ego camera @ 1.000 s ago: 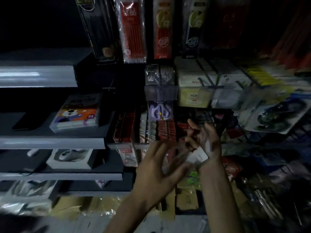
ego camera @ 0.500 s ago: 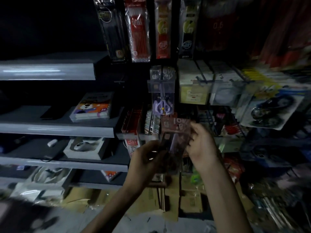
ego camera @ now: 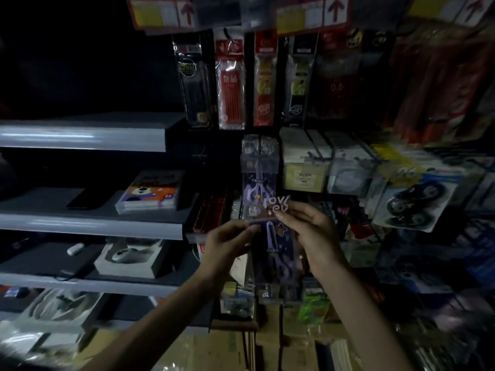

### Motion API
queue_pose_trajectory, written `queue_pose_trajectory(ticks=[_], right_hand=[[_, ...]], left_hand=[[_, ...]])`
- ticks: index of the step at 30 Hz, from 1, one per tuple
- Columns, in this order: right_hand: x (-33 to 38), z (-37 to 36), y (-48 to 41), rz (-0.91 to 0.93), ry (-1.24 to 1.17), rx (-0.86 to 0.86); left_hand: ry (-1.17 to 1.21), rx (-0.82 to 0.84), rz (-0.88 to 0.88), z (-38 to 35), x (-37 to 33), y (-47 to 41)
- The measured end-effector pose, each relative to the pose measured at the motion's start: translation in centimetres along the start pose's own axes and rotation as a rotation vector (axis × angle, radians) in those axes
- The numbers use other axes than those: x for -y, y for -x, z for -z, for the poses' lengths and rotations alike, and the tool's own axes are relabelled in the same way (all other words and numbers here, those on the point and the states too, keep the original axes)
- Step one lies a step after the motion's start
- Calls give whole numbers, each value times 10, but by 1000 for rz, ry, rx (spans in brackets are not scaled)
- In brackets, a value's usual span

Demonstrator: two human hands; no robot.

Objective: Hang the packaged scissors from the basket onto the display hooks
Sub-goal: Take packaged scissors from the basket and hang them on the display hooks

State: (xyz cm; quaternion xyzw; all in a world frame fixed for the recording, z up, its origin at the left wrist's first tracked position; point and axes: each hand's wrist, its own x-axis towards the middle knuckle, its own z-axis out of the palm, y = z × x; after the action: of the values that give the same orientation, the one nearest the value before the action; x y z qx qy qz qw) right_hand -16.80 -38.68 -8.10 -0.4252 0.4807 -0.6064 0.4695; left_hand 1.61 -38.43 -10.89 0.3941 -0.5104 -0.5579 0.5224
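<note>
A clear plastic packet of purple scissors (ego camera: 277, 245) is grasped between the two hands and held upright in front of the display. Its left edge, near the top, is pinched by the curled fingers of the left hand (ego camera: 227, 243). Its printed header is pinched at the right corner by the thumb and fingers of the right hand (ego camera: 314, 234). Just above the hands, and partly overlapped by the held packet's header, a matching packet of purple scissors (ego camera: 257, 183) is seen hanging on the display; the hook itself cannot be made out. Higher up, a row of long hanging pen packs (ego camera: 231, 84) in black, red and yellow is topped by yellow-and-white price tags with red arrows (ego camera: 313, 17). To the left of the hands, grey shelves (ego camera: 88, 223) are loaded with a flat orange-and-purple box bearing a cartoon bear (ego camera: 152, 191) and a white boxed item (ego camera: 128, 257). To the right, a blister card of black rollers (ego camera: 412, 202) is hung. Below the hands, brown cardboard boxes (ego camera: 230, 349) are seen.
</note>
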Motion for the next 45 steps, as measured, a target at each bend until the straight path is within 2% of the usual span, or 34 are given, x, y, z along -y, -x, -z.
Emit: queue_pose_trajectory(ticks=[4,10,17,24,28,38,45], right_hand=[[4,-7,-9,46,-21,-17],[9,-6,-23,46,-54,-36],[1,-9,-28,70,44,-81],[-6,-5,-36,97,80,-179],[-11,-9,-37,100,133,-157],[-3,-34,-47,123,81,-110],[6,-44,-63,180,43,-231]], left_hand=[[31,-36,-37,0,-12,-15],[-76,40,-132,3,-23,-34],[-57,48,-90,2,-19,-44],[-43,-53,-74,8,-49,-70],[-9,-20,-75,6,-64,-71],[-6,146,-158,12,-104,-70],[-76,161,-153,17,-117,-75]])
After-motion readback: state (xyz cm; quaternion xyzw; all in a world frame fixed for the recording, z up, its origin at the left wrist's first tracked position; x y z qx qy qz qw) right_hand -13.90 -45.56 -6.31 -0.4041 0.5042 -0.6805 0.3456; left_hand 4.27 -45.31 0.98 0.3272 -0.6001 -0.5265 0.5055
